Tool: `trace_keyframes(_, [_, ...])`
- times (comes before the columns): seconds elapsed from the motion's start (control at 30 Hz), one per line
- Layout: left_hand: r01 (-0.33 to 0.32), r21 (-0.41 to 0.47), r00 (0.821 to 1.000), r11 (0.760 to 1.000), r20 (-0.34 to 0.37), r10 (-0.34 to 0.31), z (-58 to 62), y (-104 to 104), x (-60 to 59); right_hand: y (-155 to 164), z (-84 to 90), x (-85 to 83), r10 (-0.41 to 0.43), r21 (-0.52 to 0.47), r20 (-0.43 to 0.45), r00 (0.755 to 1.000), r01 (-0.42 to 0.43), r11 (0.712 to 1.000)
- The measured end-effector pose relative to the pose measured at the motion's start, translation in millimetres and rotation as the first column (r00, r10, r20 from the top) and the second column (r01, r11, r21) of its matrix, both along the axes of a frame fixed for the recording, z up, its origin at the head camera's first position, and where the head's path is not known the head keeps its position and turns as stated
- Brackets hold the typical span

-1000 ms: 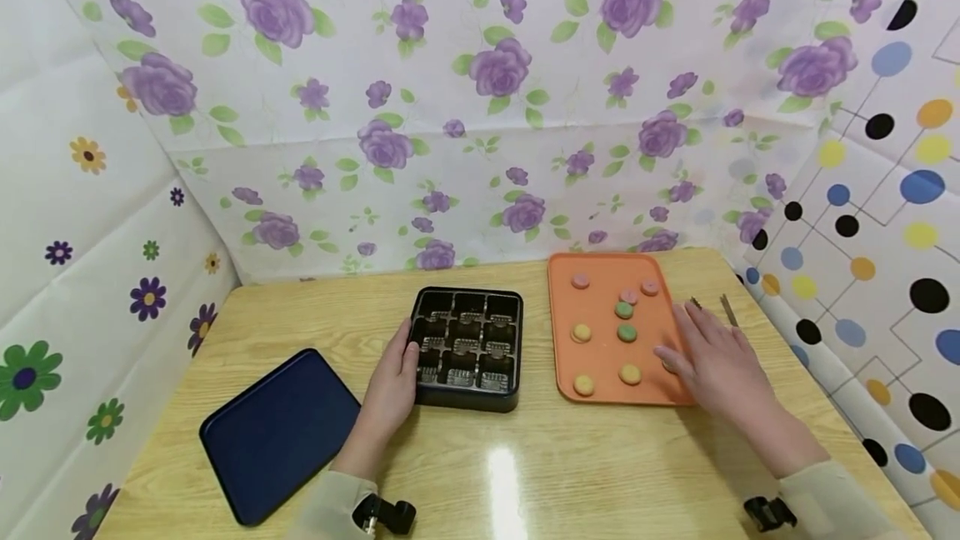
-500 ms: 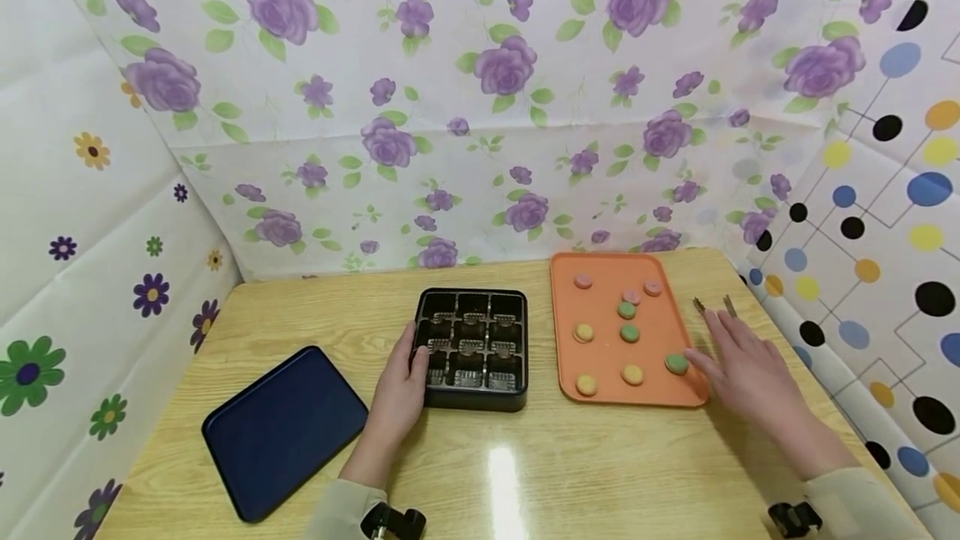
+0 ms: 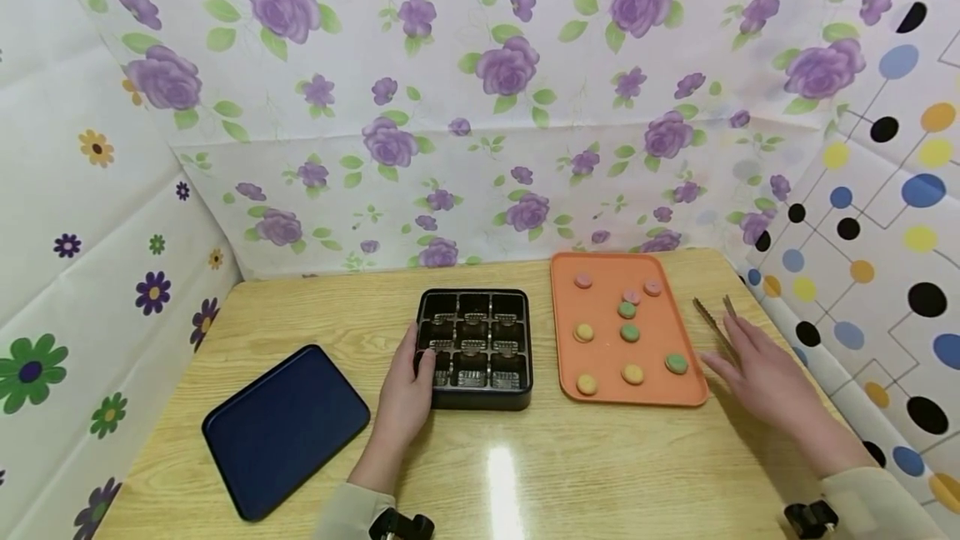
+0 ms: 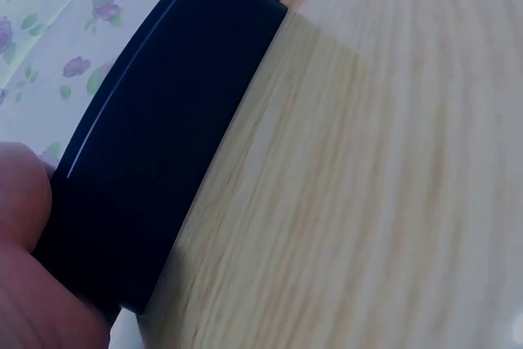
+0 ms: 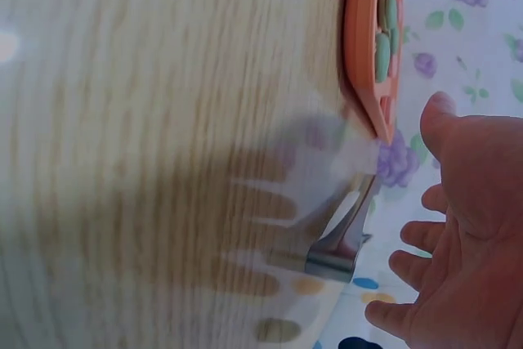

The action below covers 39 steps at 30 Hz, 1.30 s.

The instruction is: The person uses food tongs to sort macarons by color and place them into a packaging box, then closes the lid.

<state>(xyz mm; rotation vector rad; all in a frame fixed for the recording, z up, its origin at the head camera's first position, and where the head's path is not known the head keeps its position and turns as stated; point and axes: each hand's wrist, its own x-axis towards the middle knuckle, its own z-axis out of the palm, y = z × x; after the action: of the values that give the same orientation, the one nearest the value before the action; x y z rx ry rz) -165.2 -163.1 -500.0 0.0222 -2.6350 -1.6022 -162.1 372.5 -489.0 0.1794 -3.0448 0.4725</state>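
Fingers of the right hand [image 3: 765,373] are spread wide and straight, holding nothing, and they hover just over the shiny metal tongs [image 3: 714,325] that lie on the pale wooden table [image 3: 600,473]. From the right wrist view the open palm [image 5: 470,226] is next to the tongs [image 5: 339,239], and it is hard to tell if a fingertip touches them. These tongs sit just beside the right edge of the flat orange plastic tray [image 3: 600,348]. On that tray lie small round cookies in pink, green and yellow, such as one green cookie [image 3: 677,363] near the front right corner. The left hand [image 3: 408,394] grips the front left corner of the black plastic box with nine little square holes [image 3: 476,348], with its thumb hooked over the rim. This box stands in the middle of the table, just left of the orange tray. A dark blue flat lid [image 3: 285,427] lies further left, apart from the box.
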Motion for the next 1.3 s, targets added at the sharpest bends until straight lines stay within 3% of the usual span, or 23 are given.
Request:
trace_keyframes(0.27, [-0.068, 0.014, 0.998, 0.998, 0.003, 0.068, -4.1, 11, 3.1, 13, -1.6, 1.6, -0.007, -0.021, 0.083, 0.997, 0.009, 1.0])
trace_keyframes(0.67, [-0.085, 0.041, 0.996, 0.996, -0.001, 0.085, -3.9, 19, 3.0, 27, -4.8, 5.8, -0.063, -0.014, 0.112, 0.992, 0.065, 0.998])
trace_keyframes(1.03, [-0.071, 0.227, 0.997, 0.971, 0.016, 0.07, -6.7, 22, 5.0, 32, -11.5, 5.4, -0.084, -0.029, 0.079, 0.993, 0.086, 0.996])
trace_keyframes(1.3, [-0.068, 0.268, 0.998, 0.961, 0.023, 0.064, -10.5, 23, 9.0, 32, -11.8, 4.7, -0.112, -0.057, 0.104, 0.988, 0.119, 0.991])
